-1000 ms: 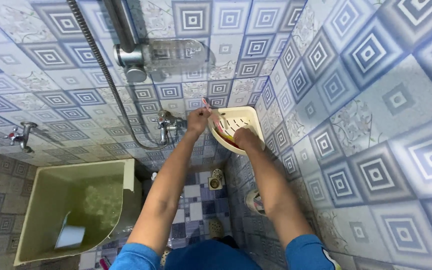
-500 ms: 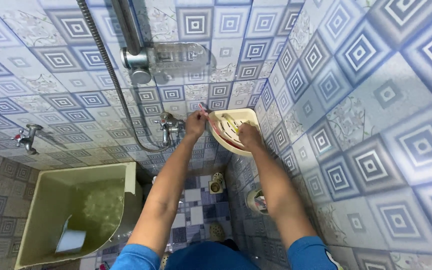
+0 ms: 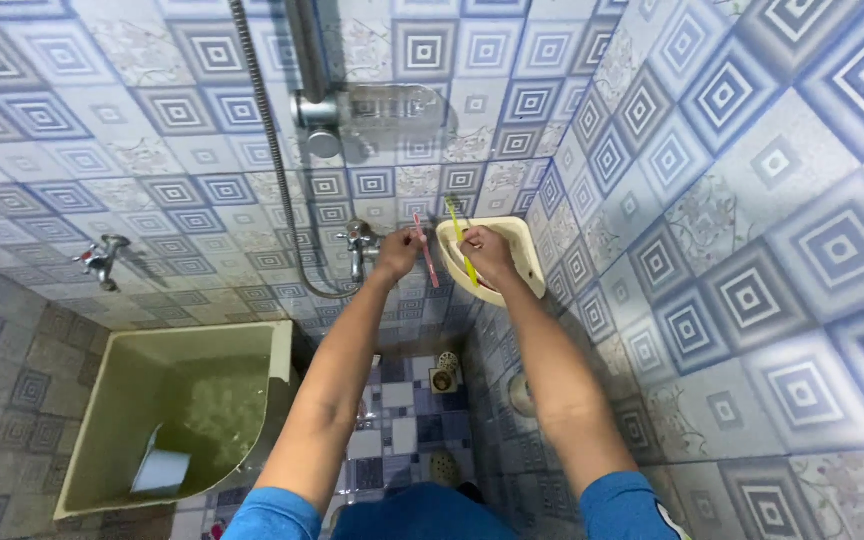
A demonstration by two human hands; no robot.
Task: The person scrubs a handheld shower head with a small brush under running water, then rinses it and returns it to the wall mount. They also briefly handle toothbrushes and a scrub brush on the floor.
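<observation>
A cream plastic corner shelf with a slotted floor hangs where the two tiled walls meet. My left hand is closed around a pink toothbrush, held just left of the shelf. My right hand grips a yellow-green toothbrush, lifted over the shelf's front edge with its head pointing up. The two hands are close together, side by side, in front of the shelf.
A metal shower tap and hose run down the wall left of my hands. A second tap is at far left. Below stands a green water basin with a blue scoop. A floor drain sits underneath.
My right hand has lifted the yellow-green toothbrush out of the shelf. My left hand has pulled the pink toothbrush clear to the left. The camera view has shifted rightward.
</observation>
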